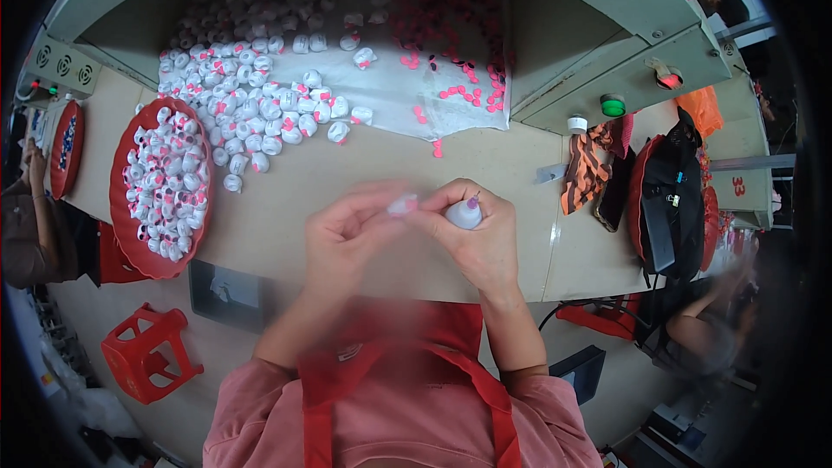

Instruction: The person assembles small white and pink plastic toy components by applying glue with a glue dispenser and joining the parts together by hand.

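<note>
My right hand (487, 238) is wrapped round a small white squeeze bottle (463, 216) with a thin purple tip pointing up. In the fingers of my left hand (338, 230) is a small white and pink piece (402, 204), blurred by motion. The right thumb and fingertips come close to this piece; whether they touch it I cannot tell. Both hands are above the front middle of the pale table (260, 238). Many rounded white pieces (251, 113) with pink parts lie heaped at the far left. Loose flat pink pieces (468, 91) are scattered on a white sheet (381, 104).
A red basin (119, 182) full of white and pink pieces stands at the left. On the right lie a patterned orange cloth (586, 169) and a black bag (676, 199). A cabinet frame (620, 78) arches over the far side. A red stool (152, 351) stands on the floor. People sit at both sides.
</note>
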Tool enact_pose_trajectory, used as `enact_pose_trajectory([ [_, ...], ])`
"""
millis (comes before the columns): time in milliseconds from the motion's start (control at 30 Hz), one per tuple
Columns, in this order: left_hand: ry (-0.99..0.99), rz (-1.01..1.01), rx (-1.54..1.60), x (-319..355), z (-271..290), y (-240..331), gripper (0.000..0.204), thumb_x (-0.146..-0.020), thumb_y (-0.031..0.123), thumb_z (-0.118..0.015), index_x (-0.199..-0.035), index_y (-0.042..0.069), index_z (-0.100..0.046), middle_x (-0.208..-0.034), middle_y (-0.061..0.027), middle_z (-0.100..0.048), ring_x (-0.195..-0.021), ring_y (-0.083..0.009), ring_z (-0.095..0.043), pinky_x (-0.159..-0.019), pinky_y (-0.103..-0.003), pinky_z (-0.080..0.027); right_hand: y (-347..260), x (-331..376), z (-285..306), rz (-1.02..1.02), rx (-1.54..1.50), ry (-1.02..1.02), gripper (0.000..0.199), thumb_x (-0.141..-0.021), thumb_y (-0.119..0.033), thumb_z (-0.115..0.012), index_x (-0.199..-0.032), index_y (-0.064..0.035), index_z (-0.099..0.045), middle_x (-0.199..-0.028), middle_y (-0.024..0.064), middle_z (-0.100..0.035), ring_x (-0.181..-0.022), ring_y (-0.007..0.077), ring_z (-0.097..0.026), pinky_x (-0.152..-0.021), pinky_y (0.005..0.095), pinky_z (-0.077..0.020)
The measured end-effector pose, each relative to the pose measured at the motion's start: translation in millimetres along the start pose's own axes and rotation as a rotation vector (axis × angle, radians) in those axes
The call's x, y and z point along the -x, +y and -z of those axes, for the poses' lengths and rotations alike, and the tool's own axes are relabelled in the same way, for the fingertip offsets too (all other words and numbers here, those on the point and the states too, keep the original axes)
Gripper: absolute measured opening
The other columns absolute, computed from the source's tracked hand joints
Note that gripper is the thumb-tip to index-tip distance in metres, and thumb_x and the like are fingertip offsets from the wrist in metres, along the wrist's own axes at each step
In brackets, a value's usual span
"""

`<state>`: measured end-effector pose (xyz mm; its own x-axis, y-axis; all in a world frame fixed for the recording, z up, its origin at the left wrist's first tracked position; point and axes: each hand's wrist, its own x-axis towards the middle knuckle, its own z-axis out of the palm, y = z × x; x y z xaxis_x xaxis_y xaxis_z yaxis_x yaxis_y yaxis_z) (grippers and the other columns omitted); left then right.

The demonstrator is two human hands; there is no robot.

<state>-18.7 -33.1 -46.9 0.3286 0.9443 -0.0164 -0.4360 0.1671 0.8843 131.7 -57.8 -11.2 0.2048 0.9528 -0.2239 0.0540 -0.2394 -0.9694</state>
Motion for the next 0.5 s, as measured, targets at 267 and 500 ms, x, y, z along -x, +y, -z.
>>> enact_pose_trajectory([
  [267,0.104,-0.048,0.026,-2.9,2.6,-4.2,0.028,-0.08,-0.007,-0.055,-0.107,-0.004,-0.056,-0.109,-0.0172,-0.055,-0.098,-0.0202,-0.056,-0.087,-0.03,-0.043,5.7,-14.8,-11.3,0.106,-0.034,-0.052,0.016,-0.071,-0.003,-0.069,-0.086,-0.0003,-0.063,-0.078,0.0036,-0.063,-0.073,0.0081,-0.058,-0.064,0.0218,-0.0463],
  [500,0.181,0.106,-0.113,3.6,6.1,0.2,0.026,-0.081,-0.004,-0.056,-0.107,-0.006,-0.056,-0.102,-0.0114,-0.06,-0.093,-0.0156,-0.057,-0.083,-0.026,-0.045,8.6,-12.4,-19.1,0.134,-0.021,-0.044,0.018,-0.071,-0.005,-0.069,-0.088,-0.0024,-0.063,-0.082,0.0032,-0.063,-0.075,0.0076,-0.057,-0.067,0.0223,-0.0458],
])
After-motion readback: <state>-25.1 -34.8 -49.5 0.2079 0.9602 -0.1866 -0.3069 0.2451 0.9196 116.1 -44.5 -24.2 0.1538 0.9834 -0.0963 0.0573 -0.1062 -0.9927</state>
